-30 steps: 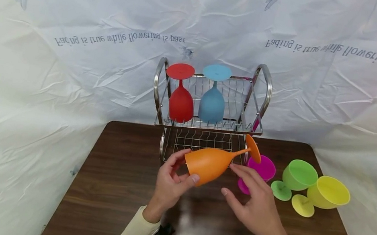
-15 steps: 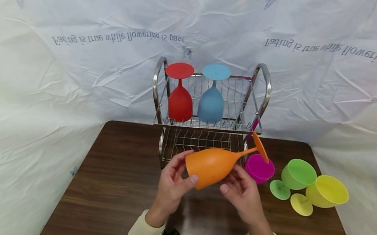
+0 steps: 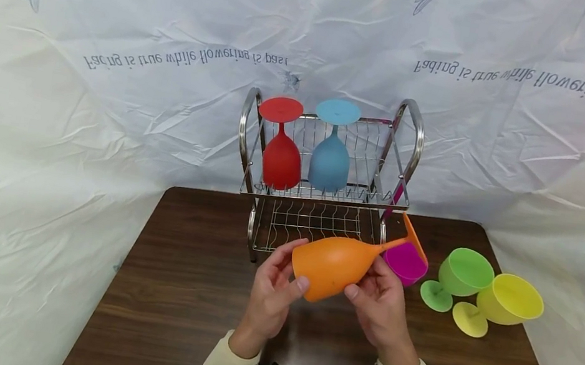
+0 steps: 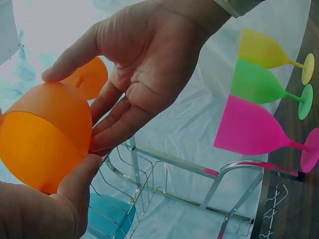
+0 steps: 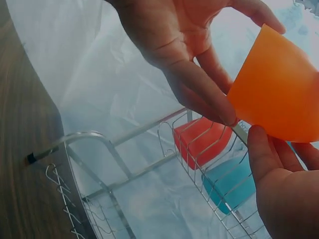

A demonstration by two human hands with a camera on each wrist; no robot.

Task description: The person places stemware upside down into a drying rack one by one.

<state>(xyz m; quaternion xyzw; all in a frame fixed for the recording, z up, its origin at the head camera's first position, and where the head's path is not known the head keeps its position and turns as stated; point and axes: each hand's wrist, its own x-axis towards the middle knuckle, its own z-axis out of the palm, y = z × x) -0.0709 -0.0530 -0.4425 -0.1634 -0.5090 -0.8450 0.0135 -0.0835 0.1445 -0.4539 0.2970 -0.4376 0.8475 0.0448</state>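
Observation:
An orange goblet [image 3: 333,267] lies tilted on its side in the air above the table, its mouth to the left and its foot up to the right. My left hand [image 3: 273,293] grips it by the rim end, thumb in front and fingers behind. At the stem end of the bowl my right hand [image 3: 382,309] holds it with thumb and fingers. In the left wrist view both hands meet around the orange bowl [image 4: 47,134]. On the upper rack tier, a red goblet [image 3: 282,159] and a blue goblet [image 3: 329,163] stand upside down side by side.
Behind the hands is a two-tier metal dish rack [image 3: 414,144], its lower tier of wavy wires. To the right, a magenta goblet [image 3: 406,264], a green goblet [image 3: 465,273] and a yellow goblet [image 3: 510,299] stand upright on the brown table [image 3: 179,292]. White sheeting [image 3: 110,111] surrounds it.
My right hand has come in from the right and taken hold of the goblet's bowl near the stem. The goblet has shifted slightly right and down with my left hand.

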